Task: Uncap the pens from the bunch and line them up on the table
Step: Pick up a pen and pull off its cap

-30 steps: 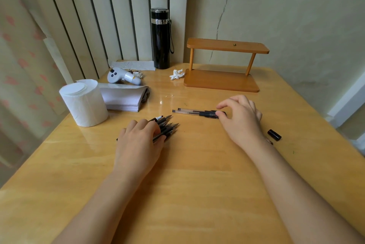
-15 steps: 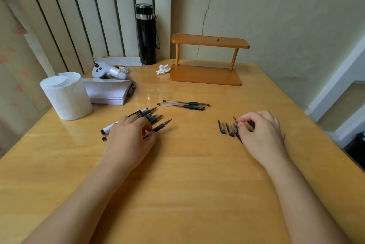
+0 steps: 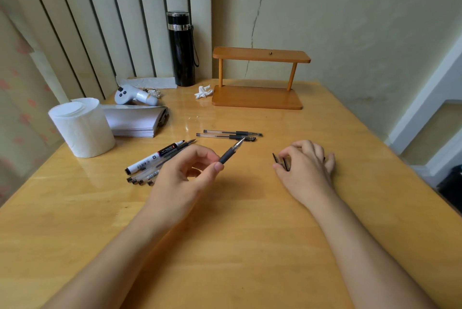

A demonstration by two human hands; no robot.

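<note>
My left hand holds an uncapped black-grip pen above the table, its metal tip pointing up and to the right. Behind that hand lies the bunch of pens, one of them a white marker. Two clear pens lie side by side further back, in a row. My right hand rests on the table over several black pen caps, fingers curled on them; most caps are hidden under the hand.
A toilet roll and a stack of paper sit at the left. A white controller, a black flask and a wooden shelf stand line the back. The table's right edge is near my right hand.
My left hand lifted one pen out of the bunch and raised it. My right hand moved from the lined-up pens to the caps at the right and stayed there.
</note>
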